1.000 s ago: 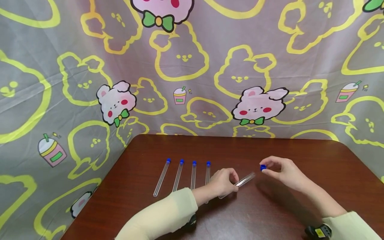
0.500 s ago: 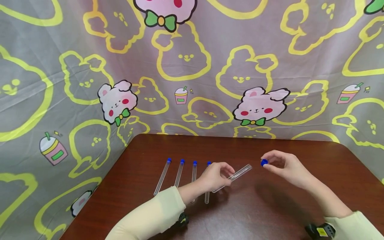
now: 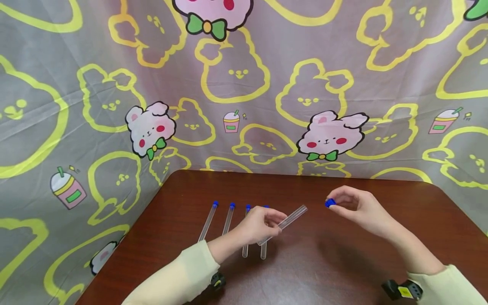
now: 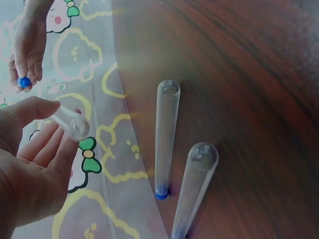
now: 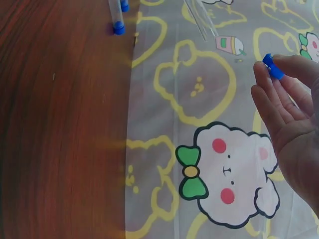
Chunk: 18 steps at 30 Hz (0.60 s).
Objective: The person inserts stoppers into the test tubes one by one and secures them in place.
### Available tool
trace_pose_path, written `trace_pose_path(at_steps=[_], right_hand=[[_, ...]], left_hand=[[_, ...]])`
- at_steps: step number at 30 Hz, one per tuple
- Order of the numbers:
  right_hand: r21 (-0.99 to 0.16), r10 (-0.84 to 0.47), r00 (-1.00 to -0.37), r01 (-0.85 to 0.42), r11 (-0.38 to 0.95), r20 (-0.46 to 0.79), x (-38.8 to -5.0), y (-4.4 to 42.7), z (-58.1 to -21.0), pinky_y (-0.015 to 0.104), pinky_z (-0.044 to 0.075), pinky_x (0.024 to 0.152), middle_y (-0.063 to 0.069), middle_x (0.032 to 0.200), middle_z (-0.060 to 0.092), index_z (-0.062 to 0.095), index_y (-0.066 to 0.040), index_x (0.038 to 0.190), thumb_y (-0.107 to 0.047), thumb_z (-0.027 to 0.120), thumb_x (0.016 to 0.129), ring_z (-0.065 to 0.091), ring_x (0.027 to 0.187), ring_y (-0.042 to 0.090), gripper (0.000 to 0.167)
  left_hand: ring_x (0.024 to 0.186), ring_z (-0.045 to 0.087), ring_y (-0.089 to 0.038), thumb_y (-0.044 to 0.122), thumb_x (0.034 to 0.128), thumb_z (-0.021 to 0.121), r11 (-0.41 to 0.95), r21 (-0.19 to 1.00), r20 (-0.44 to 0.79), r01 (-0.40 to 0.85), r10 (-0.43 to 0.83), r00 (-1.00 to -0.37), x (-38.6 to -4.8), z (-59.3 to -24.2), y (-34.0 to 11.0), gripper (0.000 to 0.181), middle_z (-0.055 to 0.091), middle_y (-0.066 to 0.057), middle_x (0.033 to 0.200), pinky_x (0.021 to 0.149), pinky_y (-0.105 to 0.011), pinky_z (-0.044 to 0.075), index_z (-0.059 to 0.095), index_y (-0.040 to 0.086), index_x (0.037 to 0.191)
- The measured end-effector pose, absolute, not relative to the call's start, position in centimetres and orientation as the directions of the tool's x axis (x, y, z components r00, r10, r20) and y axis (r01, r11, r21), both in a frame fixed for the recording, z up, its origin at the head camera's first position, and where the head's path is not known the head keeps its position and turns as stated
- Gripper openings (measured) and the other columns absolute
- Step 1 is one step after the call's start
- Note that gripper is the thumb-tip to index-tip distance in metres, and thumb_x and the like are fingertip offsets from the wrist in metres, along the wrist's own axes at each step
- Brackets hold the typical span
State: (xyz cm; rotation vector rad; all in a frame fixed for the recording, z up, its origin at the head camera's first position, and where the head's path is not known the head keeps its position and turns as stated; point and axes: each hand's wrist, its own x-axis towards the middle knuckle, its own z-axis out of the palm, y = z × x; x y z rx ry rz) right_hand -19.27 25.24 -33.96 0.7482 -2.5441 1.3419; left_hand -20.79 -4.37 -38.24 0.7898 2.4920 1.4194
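My left hand (image 3: 256,225) pinches a clear, uncapped test tube (image 3: 292,217) between thumb and fingers, tilted with its open end up and to the right. In the left wrist view the rounded bottom of that test tube (image 4: 76,124) points toward the camera. My right hand (image 3: 364,212) pinches a small blue cap (image 3: 330,203) by thumb and fingertips, a short gap to the right of the tube's mouth. The right wrist view shows the blue cap (image 5: 272,67) at the fingertips, apart from the tube (image 5: 202,20).
Several blue-capped test tubes lie side by side on the dark wooden table (image 3: 324,271), among them the leftmost tube (image 3: 208,221) and another tube (image 3: 228,219). My left forearm and hand partly cover them. A patterned cloth (image 3: 267,84) hangs behind the table.
My left hand has moved left and slightly up with the test tube, now over the capped tubes. My right hand has risen a little with the blue cap, which has turned.
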Motion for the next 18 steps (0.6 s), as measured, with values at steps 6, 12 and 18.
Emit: trace_pose_path(at_steps=[6, 12, 18], right_hand=[[-0.741, -0.364, -0.846, -0.522, 0.422, 0.389, -19.3, 24.7, -33.9, 0.023, 0.054, 0.069, 0.004, 0.092, 0.07, 0.063, -0.005, 0.107, -0.002, 0.072, 0.086, 0.067, 0.081, 0.015, 0.023], [-0.737, -0.385, -0.825, -0.552, 0.391, 0.413, -19.4, 23.9, -34.1, 0.023, 0.054, 0.071, 0.004, 0.095, 0.07, 0.064, -0.006, 0.109, 0.001, 0.071, 0.086, 0.067, 0.083, 0.015, 0.025], [-0.738, -0.416, -0.805, -0.573, 0.358, 0.423, -19.5, 23.3, -34.6, 0.025, 0.055, 0.071, 0.003, 0.095, 0.07, 0.065, -0.006, 0.109, 0.002, 0.071, 0.086, 0.067, 0.083, 0.015, 0.025]], left_hand=[[0.081, 0.062, -0.006, -0.003, 0.0828, 0.072, 0.398, 0.814, 0.162, 0.423, 0.544, -0.824, -20.7, -38.0, -5.8, 0.029, 0.071, 0.001, 0.092, 0.069, -0.025, 0.051, 0.072, 0.005, 0.11], [0.082, 0.061, -0.006, -0.002, 0.0831, 0.073, 0.381, 0.82, 0.162, 0.427, 0.561, -0.812, -20.6, -37.8, -6.5, 0.029, 0.07, 0.005, 0.093, 0.07, -0.028, 0.052, 0.072, 0.009, 0.11], [0.078, 0.06, -0.008, -0.002, 0.0825, 0.074, 0.339, 0.848, 0.167, 0.407, 0.557, -0.813, -20.6, -37.7, -6.7, 0.028, 0.069, 0.0, 0.089, 0.065, -0.023, 0.05, 0.072, 0.007, 0.109]])
